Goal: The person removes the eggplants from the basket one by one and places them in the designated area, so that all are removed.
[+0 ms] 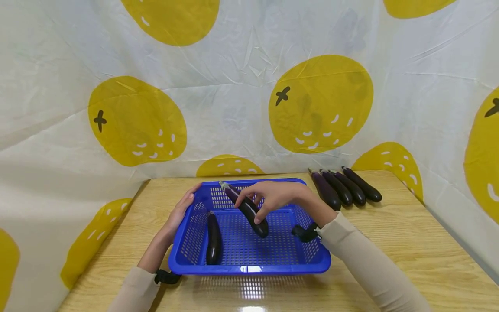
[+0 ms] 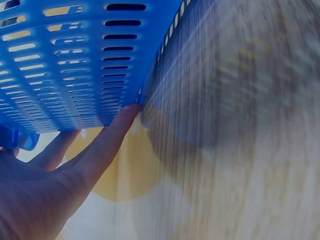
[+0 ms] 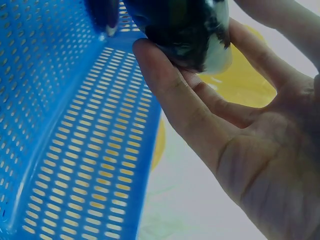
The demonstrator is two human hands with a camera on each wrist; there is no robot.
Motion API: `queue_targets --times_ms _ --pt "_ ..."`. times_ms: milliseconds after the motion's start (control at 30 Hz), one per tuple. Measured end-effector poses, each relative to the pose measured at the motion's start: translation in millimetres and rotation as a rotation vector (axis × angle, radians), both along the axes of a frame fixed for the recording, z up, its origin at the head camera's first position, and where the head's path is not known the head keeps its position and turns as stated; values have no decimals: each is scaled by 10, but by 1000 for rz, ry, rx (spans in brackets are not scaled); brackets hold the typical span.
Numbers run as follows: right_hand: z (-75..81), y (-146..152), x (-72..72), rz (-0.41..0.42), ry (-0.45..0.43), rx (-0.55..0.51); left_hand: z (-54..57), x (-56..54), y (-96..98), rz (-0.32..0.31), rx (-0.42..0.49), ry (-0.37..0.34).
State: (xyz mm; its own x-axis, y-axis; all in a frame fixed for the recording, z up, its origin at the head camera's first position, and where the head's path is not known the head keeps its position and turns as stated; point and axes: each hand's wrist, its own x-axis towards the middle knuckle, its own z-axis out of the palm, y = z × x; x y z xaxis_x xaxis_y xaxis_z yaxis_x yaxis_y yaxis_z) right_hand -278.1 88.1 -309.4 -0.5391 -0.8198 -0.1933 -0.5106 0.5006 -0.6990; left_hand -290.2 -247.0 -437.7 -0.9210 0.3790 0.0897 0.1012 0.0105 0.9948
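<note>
A blue plastic basket (image 1: 249, 269) with slotted walls stands on the table. Above its floor my right hand (image 1: 273, 197) pinches a dark purple eggplant (image 1: 249, 210) between thumb and fingers, the stem end pointing up and left. The right wrist view shows this eggplant (image 3: 182, 32) close up, only in part. Another eggplant (image 1: 214, 240) lies lengthwise inside the basket along its left wall. My left hand (image 1: 180, 214) rests against the basket's left side; in the left wrist view its extended fingers (image 2: 107, 140) touch the slotted wall from outside.
Several eggplants (image 1: 345, 188) lie side by side on the wooden table (image 1: 397, 242), behind and right of the basket. A white cloth (image 1: 230, 112) printed with yellow fruit hangs behind the table and along its sides.
</note>
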Motion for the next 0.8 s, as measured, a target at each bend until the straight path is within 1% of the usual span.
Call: queue_targets --times_ms 267,433,500,600,700,800 --pt "87 132 84 -6 55 -33 -5 2 5 6 2 -9" --pt "133 248 124 -6 123 -46 -5 -10 6 -4 3 -6" --pt "152 300 144 -14 135 -46 2 -16 9 -6 2 -4" --pt "172 376 178 -33 122 -65 8 -19 11 -5 2 -5" --pt "171 453 204 -51 75 -103 8 -12 6 -4 2 -10" --pt "170 536 237 -67 50 -134 5 -2 -3 -3 1 -10"
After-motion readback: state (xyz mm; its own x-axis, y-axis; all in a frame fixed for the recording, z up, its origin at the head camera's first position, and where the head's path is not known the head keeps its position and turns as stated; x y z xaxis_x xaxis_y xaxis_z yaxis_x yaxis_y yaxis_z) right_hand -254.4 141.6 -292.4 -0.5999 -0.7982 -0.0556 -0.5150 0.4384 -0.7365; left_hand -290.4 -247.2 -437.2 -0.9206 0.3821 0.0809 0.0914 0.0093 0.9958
